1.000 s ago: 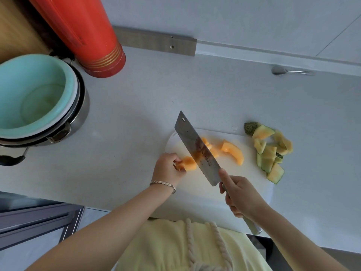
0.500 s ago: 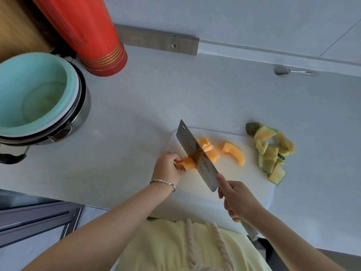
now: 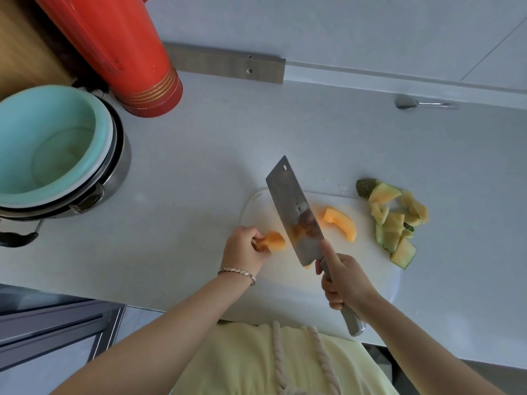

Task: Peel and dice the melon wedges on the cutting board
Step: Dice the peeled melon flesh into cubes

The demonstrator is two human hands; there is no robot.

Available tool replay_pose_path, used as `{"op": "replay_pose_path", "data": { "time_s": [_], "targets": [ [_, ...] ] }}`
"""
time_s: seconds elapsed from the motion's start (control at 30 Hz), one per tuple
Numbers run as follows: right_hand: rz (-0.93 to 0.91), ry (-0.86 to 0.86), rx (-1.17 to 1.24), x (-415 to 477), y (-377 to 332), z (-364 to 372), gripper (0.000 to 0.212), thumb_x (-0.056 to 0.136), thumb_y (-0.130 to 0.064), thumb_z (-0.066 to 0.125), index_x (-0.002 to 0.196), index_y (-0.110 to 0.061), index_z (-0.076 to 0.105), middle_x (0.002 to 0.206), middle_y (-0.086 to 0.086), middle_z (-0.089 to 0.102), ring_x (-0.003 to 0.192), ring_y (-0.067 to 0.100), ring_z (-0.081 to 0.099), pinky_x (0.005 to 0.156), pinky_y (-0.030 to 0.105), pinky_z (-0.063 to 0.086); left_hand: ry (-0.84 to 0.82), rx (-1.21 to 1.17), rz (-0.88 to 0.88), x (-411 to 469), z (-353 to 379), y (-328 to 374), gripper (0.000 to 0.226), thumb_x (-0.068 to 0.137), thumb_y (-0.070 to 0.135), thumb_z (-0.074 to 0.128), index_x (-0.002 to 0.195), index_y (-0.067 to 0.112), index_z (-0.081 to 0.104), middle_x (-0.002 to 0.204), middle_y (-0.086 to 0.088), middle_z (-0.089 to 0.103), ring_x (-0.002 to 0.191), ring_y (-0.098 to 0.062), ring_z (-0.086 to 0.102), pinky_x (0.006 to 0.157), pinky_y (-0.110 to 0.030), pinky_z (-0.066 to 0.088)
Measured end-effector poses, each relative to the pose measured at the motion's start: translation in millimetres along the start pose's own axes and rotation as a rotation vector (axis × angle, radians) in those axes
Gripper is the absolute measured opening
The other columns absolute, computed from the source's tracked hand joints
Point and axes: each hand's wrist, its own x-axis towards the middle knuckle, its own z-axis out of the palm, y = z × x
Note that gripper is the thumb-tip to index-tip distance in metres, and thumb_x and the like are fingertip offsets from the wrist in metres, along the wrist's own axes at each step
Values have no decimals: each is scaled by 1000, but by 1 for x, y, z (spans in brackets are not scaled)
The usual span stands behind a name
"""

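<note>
**Mid-dice: left grip on melon chunk, right grip on cleaver**

Nearest the camera: pale yellow garment [image 3: 242, 360] with a braided cord down the front, both forearms reaching out over it.

Right grip [image 3: 346, 280]: fingers wrapped round the cleaver [image 3: 293, 212] handle, forefinger stretched forward onto the blade near its heel. The metal handle end sticks out behind the hand. The blade points away and slightly left, broad flat tilted up toward the camera, with an orange reflection on it. Can't tell if the edge touches the board.

Left grip [image 3: 245, 246]: fingers curled, pinching a peeled orange melon chunk [image 3: 273, 242] just left of the blade, at the board's left edge. Bracelet [image 3: 236, 273] on that wrist.

White cutting board [image 3: 370, 266] lies on the bench [image 3: 199, 166], near edge close to the bench front. A tiny orange scrap sits under the blade heel. On the right of the blade lies a peeled curved melon wedge [image 3: 340, 223], flat on the board and clear of both hands. What's directly behind the blade is hidden.

Peel pile [image 3: 396, 220]: green-and-yellow rind pieces heaped at the board's far-right corner, some spilling onto the bench.

Further left on the bench: teal bowl [image 3: 42, 143] nested in a steel pot [image 3: 119, 161] with a black handle. Behind it stands a red flask [image 3: 122, 52] with gold rings near the base. At the back wall: wooden strip [image 3: 225, 64], and to the right a metal utensil [image 3: 405, 103].
</note>
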Motion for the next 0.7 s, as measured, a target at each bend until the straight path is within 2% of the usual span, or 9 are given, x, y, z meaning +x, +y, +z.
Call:
{"op": "replay_pose_path", "data": {
  "time_s": [0.33,0.47,0.6,0.7],
  "targets": [
    [-24,-8,-207,-14,0,-5,54,90,-60,38,67,-12,45,41,-4,34,31,11,26,38,16,25,-3,-28,1,1,3,4,15,70,-1,66,84,3,67,87,1,53,72,-15,51,68,-16,37],
    [-18,4,-234,-13,0,-5,53,90,-60,39,67,-12,45,44,-2,33,32,12,25,38,17,25,-15,-22,4,3,3,4,15,70,0,67,85,2,67,90,-6,59,73,-15,51,69,-16,38],
    [-3,21,-260,-16,8,-7,53,89,-59,39,66,-12,44,44,-2,33,34,13,25,39,18,24,-3,-41,-12,5,4,5,14,70,0,65,83,2,67,92,-8,62,72,-15,52,68,-15,37],
    [19,29,-267,-14,13,-4,53,90,-59,39,67,-11,43,44,-2,34,35,14,26,40,18,23,1,-45,-23,5,4,4,13,70,0,65,83,2,67,86,-1,55,70,-16,51,62,-14,34]
  ]
}}
